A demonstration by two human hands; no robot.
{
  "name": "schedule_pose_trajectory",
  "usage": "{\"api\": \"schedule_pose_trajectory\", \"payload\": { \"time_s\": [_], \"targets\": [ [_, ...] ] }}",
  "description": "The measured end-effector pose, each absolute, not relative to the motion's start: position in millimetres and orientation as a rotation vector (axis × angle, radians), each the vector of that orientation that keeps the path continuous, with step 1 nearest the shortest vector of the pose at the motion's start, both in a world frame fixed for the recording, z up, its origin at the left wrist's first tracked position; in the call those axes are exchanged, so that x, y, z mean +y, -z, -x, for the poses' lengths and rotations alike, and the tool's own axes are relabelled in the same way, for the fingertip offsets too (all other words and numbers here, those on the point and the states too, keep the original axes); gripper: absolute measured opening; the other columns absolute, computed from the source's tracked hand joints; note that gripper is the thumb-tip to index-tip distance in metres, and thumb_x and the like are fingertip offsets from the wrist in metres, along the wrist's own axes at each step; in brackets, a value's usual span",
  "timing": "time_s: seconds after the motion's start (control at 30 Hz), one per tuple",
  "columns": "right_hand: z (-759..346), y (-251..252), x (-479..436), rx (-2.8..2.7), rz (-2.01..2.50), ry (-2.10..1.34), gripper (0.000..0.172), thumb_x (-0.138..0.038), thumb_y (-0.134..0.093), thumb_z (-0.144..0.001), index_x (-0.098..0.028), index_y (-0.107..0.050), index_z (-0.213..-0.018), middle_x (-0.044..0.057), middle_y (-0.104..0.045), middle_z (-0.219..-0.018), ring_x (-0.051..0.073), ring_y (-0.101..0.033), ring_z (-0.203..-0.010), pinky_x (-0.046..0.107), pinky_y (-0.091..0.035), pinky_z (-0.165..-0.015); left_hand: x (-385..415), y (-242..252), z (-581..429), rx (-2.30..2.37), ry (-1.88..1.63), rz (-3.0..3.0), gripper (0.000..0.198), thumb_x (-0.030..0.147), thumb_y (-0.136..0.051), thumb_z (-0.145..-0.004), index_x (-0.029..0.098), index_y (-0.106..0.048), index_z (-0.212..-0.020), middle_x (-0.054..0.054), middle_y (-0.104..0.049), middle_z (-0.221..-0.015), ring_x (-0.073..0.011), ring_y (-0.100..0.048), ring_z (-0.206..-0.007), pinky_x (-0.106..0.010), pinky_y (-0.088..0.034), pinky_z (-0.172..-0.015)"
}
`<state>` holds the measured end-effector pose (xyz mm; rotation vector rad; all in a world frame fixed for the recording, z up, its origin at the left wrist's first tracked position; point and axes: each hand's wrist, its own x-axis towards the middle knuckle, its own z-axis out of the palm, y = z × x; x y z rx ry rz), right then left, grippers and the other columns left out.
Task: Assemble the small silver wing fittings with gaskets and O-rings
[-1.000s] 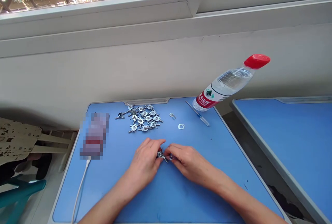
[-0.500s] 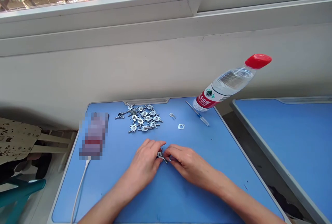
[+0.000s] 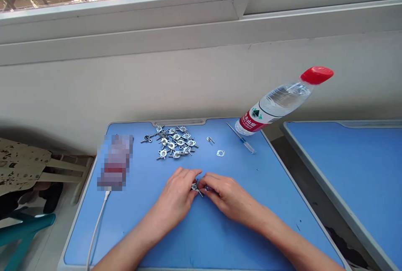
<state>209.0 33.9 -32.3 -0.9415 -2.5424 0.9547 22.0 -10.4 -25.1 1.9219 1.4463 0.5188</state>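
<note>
Over the middle of the blue table [image 3: 150, 204], my left hand [image 3: 177, 187] pinches a small metal fitting [image 3: 195, 187] with a flat eared plate and thin stems. My right hand [image 3: 224, 193] is closed close beside it, fingertips at the fitting's right side. Between my right thumb and fingers shows a bit of a small dark, purplish thing, mostly hidden by the fingers. Beyond my hands lies a pile of similar metal fittings [image 3: 176, 142]. To its right are a single small metal part with a stem [image 3: 210, 140] and a flat plate with a hole [image 3: 220, 153].
A water bottle [image 3: 266, 109] with a red cap stands at the back right, a thin clear-and-blue pen-like tool [image 3: 241, 138] beside it. On the left lies a blurred-out phone-like object [image 3: 115, 162] with a white cable [image 3: 96, 229]. Another blue table [image 3: 351, 166] stands to the right, across a gap.
The view has shifted slightly. Both hands keep nearly the same place around the fitting; my right fingers and the small thing in them have moved a little.
</note>
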Motion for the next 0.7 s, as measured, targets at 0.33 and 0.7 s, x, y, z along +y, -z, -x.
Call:
{"api": "schedule_pose_trajectory", "payload": {
  "time_s": [0.33,0.7],
  "targets": [
    [-223.5,-4.2,45.8,-2.083,1.173,-1.293,0.038,-0.042,-0.030,-0.103,-0.020,-0.059,-0.089,0.002,-0.060,-0.077,0.015,-0.055,-0.066,0.025,-0.046,-0.060,-10.8,23.8,-22.2,1.471,-0.494,-1.930,0.055,-0.001,-0.058,-0.081,0.023,-0.050,-0.129,-0.004,-0.064,-0.105,-0.0229,-0.057,-0.100,-0.039,-0.050,-0.088],
    [-224.4,-7.8,47.0,-1.891,0.972,-1.333,0.025,-0.037,-0.052,-0.094,-0.019,-0.069,-0.088,0.004,-0.058,-0.084,0.013,-0.052,-0.064,0.025,-0.046,-0.056,-8.3,17.0,-21.9,1.493,-0.419,-2.053,0.045,0.004,-0.062,-0.084,0.023,-0.057,-0.124,-0.003,-0.064,-0.099,-0.0230,-0.057,-0.095,-0.036,-0.049,-0.082]
  ]
}}
